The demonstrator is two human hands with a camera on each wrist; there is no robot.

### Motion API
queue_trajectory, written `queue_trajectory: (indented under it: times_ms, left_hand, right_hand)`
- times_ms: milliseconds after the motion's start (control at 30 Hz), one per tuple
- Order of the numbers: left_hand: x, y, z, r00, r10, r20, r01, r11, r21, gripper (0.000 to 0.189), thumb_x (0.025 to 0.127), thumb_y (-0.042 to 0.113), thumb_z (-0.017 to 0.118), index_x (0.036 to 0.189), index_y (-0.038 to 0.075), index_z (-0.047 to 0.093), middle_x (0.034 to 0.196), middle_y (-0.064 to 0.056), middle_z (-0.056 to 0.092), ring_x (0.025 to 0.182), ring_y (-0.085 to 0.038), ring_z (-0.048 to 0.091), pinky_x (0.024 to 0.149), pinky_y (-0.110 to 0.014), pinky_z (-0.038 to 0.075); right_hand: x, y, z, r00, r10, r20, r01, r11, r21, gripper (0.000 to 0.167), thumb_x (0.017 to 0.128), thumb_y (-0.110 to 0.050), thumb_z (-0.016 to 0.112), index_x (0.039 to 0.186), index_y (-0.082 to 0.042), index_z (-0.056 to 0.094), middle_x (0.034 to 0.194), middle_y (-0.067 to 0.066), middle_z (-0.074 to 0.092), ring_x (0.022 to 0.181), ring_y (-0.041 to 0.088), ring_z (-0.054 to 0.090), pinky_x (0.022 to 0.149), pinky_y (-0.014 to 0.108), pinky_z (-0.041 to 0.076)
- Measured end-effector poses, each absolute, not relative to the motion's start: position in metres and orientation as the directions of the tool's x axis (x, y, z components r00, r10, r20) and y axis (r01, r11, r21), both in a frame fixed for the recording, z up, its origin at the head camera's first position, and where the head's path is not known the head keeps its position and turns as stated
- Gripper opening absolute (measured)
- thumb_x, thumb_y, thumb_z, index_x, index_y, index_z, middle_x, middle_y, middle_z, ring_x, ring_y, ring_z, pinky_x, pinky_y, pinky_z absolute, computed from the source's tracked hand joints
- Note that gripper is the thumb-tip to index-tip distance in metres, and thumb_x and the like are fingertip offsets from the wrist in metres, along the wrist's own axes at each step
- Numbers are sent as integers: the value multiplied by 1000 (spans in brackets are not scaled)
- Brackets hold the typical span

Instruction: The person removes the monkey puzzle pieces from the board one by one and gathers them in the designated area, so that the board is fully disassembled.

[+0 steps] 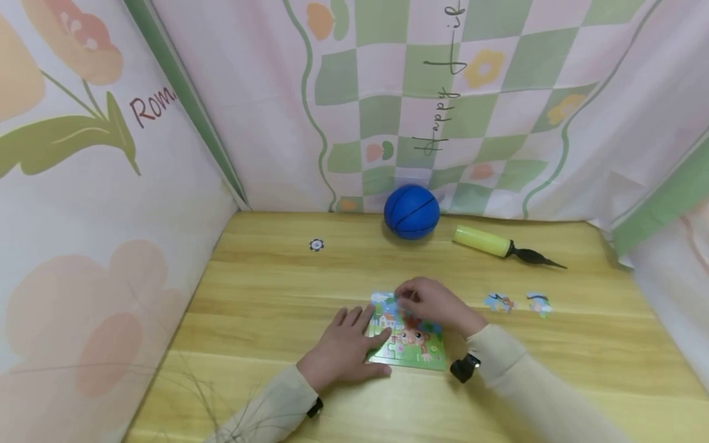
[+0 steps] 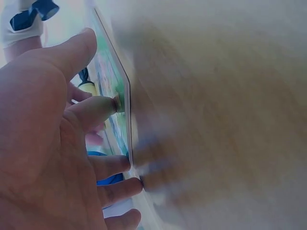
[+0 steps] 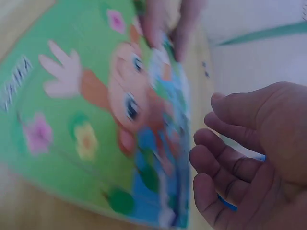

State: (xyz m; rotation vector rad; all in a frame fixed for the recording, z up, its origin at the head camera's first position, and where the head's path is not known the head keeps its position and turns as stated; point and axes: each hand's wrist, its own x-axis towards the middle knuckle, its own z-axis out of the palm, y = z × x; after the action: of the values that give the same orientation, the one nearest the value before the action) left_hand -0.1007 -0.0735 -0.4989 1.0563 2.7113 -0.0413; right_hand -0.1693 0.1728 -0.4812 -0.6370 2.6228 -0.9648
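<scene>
A: so what are the hands up to over there?

B: from where I'm standing, the left hand (image 1: 343,347) is spread out, forefinger resting on the monkey puzzle (image 1: 407,359), not gripping anything. Puzzle's lying flat on the wooden table (image 1: 266,320), between the two hands and partly hidden by them.

A: and the other one?

B: right hand (image 1: 437,301) is at the puzzle's far side, fingers loosely curved, thumb close to the forefinger. Can't spot anything in its hold tbh.

A: any loose bits?

B: yep, one puzzle piece (image 1: 499,302) just right of the right hand, and a second piece (image 1: 539,304) a bit further out the same way.

A: and the random stuff?

B: lol, blue ball (image 1: 412,212) beyond the right hand, yellow-green pump (image 1: 482,241) beyond it too but further right, and a little black-and-white chip (image 1: 316,245) out past the left hand.
</scene>
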Motion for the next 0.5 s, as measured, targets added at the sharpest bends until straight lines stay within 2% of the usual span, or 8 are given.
queue_trajectory:
  times_ms: [200, 500]
  left_hand:
    - [-100, -71, -495, -714, 665, -219, 669, 740, 64, 79, 91, 82, 36, 157, 39, 35, 166, -18, 15, 148, -40, 23, 118, -59, 17]
    - [-102, -73, -498, -726, 659, -195, 659, 748, 74, 79, 93, 80, 33, 158, 35, 35, 166, -17, 18, 148, -38, 26, 118, -58, 18]
  right_hand:
    - [-164, 159, -493, -871, -489, -54, -380, 737, -559, 28, 98, -20, 70, 120, -3, 72, 100, 1, 62, 85, 12, 59, 79, 40, 53]
    - [-161, 155, -497, -878, -477, -27, -396, 758, -519, 25, 98, -21, 69, 117, -6, 74, 101, 0, 61, 81, 11, 55, 78, 39, 52]
